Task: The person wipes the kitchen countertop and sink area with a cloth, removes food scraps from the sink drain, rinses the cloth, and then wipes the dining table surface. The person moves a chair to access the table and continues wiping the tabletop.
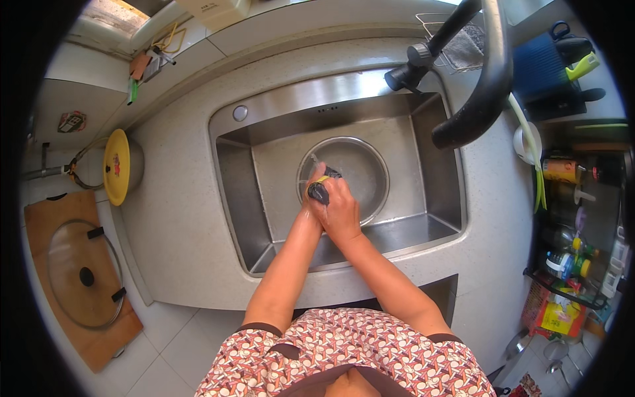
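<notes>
Both of my hands are together above a round metal basin that stands in a stainless steel sink. My left hand is behind and partly hidden by my right hand. Between them is a dark, wet-looking item with a yellow edge; a darker part of it shows beyond the fingers, and I cannot tell what it is. Both hands are closed around it. A pale streak, water or part of the item, lies just past the left fingers. The left wrist glistens.
A black faucet arches over the sink's right rear. At left are a yellow-lidded pot and a glass lid on a wooden board. At right stand a small white bowl, a dark blue knife block and a rack with bottles.
</notes>
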The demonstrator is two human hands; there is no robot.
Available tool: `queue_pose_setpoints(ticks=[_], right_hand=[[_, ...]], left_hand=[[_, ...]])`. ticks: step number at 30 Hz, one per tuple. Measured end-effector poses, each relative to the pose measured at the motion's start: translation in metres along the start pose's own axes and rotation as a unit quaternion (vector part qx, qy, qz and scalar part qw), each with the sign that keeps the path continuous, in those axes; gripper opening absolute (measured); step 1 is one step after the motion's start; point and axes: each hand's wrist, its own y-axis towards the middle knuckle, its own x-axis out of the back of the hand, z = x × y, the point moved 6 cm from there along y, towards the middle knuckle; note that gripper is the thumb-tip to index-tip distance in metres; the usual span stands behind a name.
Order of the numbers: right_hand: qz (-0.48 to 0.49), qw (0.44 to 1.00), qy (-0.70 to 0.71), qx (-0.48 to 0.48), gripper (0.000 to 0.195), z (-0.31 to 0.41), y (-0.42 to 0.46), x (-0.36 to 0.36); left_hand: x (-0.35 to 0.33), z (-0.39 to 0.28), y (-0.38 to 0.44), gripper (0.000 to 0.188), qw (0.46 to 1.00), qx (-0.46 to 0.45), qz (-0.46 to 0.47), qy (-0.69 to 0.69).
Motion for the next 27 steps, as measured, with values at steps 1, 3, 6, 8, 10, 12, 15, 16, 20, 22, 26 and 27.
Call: queue_pose_setpoints(ticks=[1, 3, 6, 8, 10, 12, 15, 16, 20, 22, 26, 27], right_hand=[[-0.009, 1.0, -0.009, 0.004, 0.024, -0.001, 0.003, -0.001], [-0.002, 1.0, -0.007, -0.011, 0.024, -0.006, 0.011, -0.003], [0.029, 0.996, -0.033, -0.081, 0.03, -0.039, 0.027, -0.009], [0.03, 0.99, -0.055, -0.129, 0.036, -0.071, 0.043, -0.004], [0.03, 0.981, -0.103, -0.16, 0.039, -0.096, 0.056, 0.008], [-0.002, 0.979, -0.108, -0.173, 0.04, -0.11, 0.064, 0.027], [-0.06, 0.986, -0.059, -0.14, 0.036, -0.109, 0.066, 0.053], [-0.037, 0.991, -0.077, -0.104, 0.033, -0.107, 0.061, 0.052], [0.168, 0.963, -0.207, -0.046, 0.048, -0.115, 0.028, 0.012], [0.245, 0.919, -0.297, -0.088, 0.062, -0.128, 0.022, -0.016], [0.344, 0.828, -0.431, 0.107, 0.052, -0.142, -0.014, -0.061], [0.332, 0.864, -0.367, 0.096, 0.048, -0.146, -0.006, -0.057]], left_hand=[[0.007, -0.003, 0.002, 0.028, 0.999, -0.026, -0.018, 0.016], [0.036, -0.008, 0.015, 0.026, 0.994, -0.08, -0.056, 0.046], [0.017, 0.002, 0.004, 0.023, 0.982, -0.125, -0.13, 0.063], [-0.006, -0.001, -0.021, 0.03, 0.96, -0.131, -0.179, 0.171], [0.001, 0.003, -0.033, 0.033, 0.953, -0.147, -0.172, 0.203], [0.008, 0.005, -0.04, 0.039, 0.944, -0.163, -0.167, 0.231], [0.025, -0.026, -0.054, 0.039, 0.943, -0.184, -0.157, 0.228], [0.031, -0.031, -0.057, 0.046, 0.943, -0.135, -0.17, 0.252], [-0.011, -0.03, -0.081, 0.063, 0.928, -0.127, -0.113, 0.332], [0.005, -0.03, -0.08, 0.061, 0.932, -0.143, -0.136, 0.305], [0.018, -0.022, -0.077, 0.051, 0.953, -0.114, -0.13, 0.25], [0.02, -0.02, -0.076, 0.048, 0.96, -0.101, -0.123, 0.231]])
